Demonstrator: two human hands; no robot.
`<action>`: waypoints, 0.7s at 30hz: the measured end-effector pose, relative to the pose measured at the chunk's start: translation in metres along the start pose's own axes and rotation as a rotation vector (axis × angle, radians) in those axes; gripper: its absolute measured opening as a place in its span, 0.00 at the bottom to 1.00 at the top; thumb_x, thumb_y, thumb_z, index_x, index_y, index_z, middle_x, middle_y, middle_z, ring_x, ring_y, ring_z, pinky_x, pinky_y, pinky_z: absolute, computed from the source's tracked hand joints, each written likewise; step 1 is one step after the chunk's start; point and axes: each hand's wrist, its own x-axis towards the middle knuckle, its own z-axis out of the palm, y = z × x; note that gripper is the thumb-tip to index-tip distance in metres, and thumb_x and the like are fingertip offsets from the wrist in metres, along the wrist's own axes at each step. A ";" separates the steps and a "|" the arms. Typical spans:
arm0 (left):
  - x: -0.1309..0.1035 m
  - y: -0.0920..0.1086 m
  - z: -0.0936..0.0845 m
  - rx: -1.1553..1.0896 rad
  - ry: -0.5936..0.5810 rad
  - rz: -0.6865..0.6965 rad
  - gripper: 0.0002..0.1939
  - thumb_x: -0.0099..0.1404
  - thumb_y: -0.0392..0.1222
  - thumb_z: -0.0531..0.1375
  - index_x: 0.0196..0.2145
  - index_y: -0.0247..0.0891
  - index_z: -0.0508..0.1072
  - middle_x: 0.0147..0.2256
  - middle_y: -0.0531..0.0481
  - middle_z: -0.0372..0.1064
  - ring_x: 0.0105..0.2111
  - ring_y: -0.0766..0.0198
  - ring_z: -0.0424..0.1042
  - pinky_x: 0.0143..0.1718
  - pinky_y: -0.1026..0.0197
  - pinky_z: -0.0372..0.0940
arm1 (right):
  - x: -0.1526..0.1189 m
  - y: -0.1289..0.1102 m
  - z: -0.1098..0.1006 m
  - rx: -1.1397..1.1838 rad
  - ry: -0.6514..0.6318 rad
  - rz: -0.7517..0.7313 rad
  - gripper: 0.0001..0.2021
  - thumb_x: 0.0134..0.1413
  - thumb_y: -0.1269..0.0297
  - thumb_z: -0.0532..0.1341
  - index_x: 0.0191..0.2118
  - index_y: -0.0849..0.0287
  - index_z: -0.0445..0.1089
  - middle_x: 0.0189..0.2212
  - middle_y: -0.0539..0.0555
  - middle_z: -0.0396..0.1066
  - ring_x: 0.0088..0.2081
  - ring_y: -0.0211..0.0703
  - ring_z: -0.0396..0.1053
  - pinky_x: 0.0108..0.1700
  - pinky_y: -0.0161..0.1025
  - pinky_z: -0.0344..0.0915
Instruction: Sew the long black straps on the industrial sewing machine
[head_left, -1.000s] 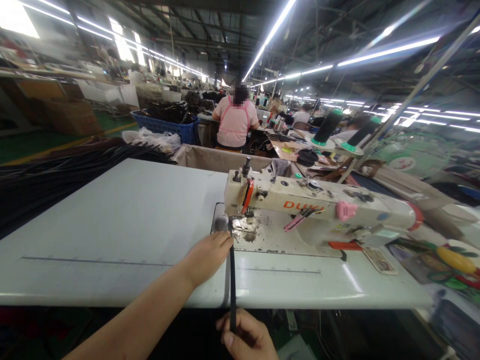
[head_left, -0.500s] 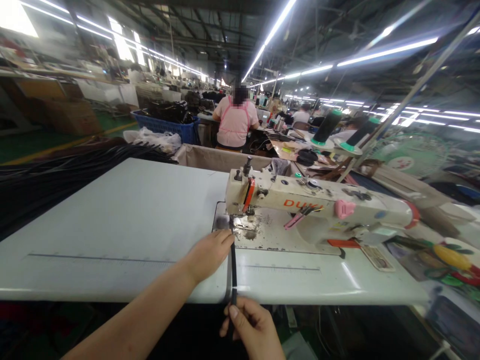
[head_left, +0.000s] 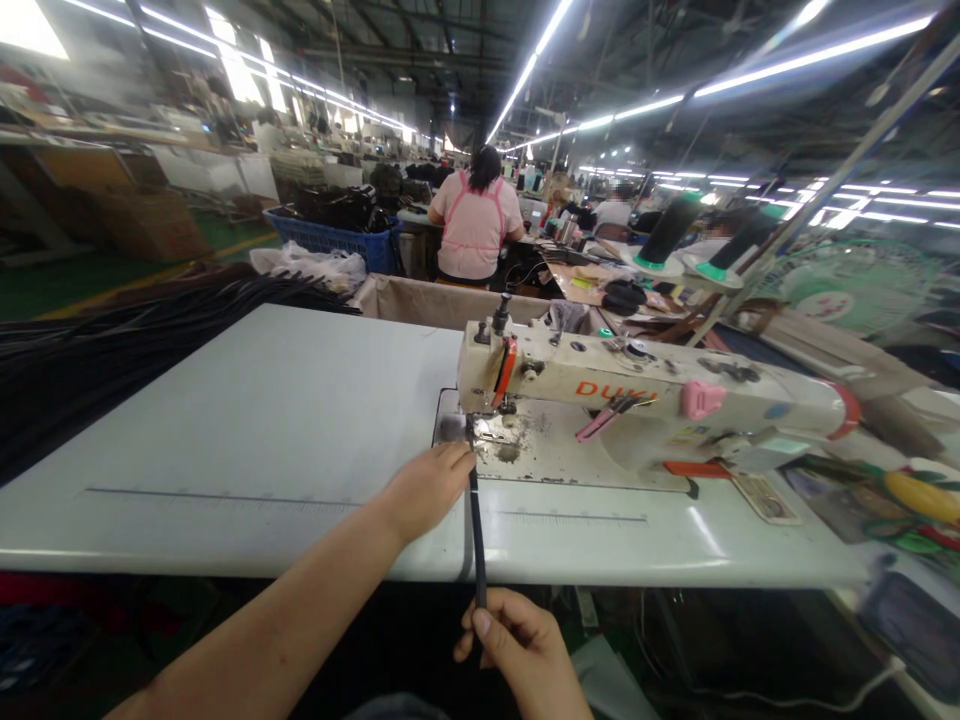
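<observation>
A narrow black strip [head_left: 478,540] runs from under the needle area of the sewing machine [head_left: 570,380] down over the table's front edge. Close to the presser foot, my left hand [head_left: 431,488] presses its closed fingers on the strip's upper part. Below the edge, my right hand [head_left: 517,640] pinches the same strip between thumb and fingers. The strip is stretched between the two hands. Its end beyond my right hand is hidden in shadow.
Long black strips [head_left: 112,360] are heaped along the table's left side. Pink thread snips [head_left: 596,425] rest against the machine. Past the white table [head_left: 322,400] are a blue basket [head_left: 337,245], a seated person [head_left: 476,225] and two thread cones [head_left: 667,235].
The view has shifted slightly, so table and machine appear a little higher and further right. Both hands keep their hold on the strip, which now slants slightly more to the right.
</observation>
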 end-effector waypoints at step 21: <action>0.002 0.004 0.000 0.037 0.054 -0.035 0.15 0.74 0.32 0.54 0.56 0.33 0.68 0.57 0.39 0.70 0.60 0.51 0.69 0.65 0.49 0.65 | 0.003 0.030 -0.001 0.088 -0.033 0.075 0.30 0.46 0.32 0.71 0.29 0.61 0.80 0.22 0.56 0.80 0.22 0.38 0.72 0.28 0.32 0.62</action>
